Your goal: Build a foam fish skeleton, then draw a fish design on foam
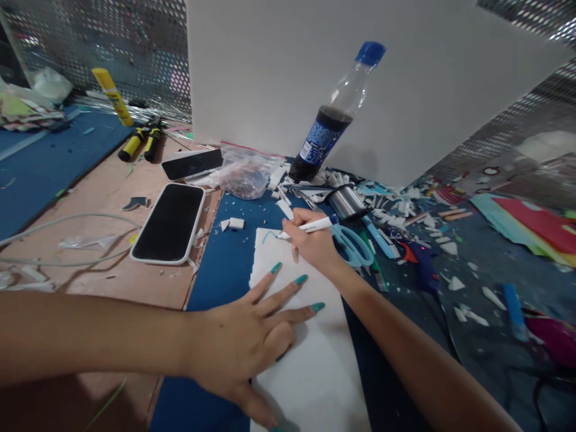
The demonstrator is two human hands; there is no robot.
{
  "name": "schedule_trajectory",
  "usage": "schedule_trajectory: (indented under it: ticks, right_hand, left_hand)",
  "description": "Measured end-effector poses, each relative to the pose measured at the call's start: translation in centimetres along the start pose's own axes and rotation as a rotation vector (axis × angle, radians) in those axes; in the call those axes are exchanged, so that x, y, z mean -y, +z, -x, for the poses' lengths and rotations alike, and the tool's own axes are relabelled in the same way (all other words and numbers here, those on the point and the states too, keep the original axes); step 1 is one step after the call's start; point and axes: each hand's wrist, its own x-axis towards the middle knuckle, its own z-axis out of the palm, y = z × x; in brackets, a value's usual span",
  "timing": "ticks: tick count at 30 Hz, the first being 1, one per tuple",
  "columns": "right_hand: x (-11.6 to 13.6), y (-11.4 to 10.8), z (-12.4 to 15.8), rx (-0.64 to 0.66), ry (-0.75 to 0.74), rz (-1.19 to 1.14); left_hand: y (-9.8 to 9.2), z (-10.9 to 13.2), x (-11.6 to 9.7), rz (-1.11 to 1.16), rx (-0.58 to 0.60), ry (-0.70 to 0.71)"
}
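My left hand (252,336) lies with fingers spread on a long white sheet (324,372), which rests on a dark blue mat (211,282). In my right hand (312,243) is a white marker (317,224), gripped between thumb and fingers. Its tip meets the far left part of the sheet, beside a short zigzag blue line (269,234). Light blue scissors (353,246) lie just right of the right hand, their blades partly hidden.
A phone (168,225) lies at left. Farther back are a plastic bag (247,174), a leaning cola bottle (326,126), a wire spool (346,203) and pliers (141,141). A glue gun (423,264) and white scraps lie at right. A white board (270,72) stands behind.
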Motion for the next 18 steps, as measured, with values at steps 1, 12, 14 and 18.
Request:
schedule_trajectory:
  ticks: [1, 12, 14, 18]
  right_hand:
    - [0.06, 0.01, 0.01, -0.001, 0.005, -0.003]
    - [0.14, 0.09, 0.07, -0.001, 0.048, -0.05]
    - [0.18, 0.09, 0.13, 0.003, 0.056, -0.057]
    - [0.29, 0.02, 0.21, 0.014, 0.071, -0.063]
  left_hand:
    - [0.0, 0.0, 0.0, 0.0, 0.0, 0.001]
    - [-0.1, 0.06, -0.07, -0.013, 0.002, -0.001]
    - [-0.04, 0.08, -0.04, -0.006, -0.006, -0.002]
    - [0.05, 0.13, 0.02, -0.001, -0.003, 0.001]
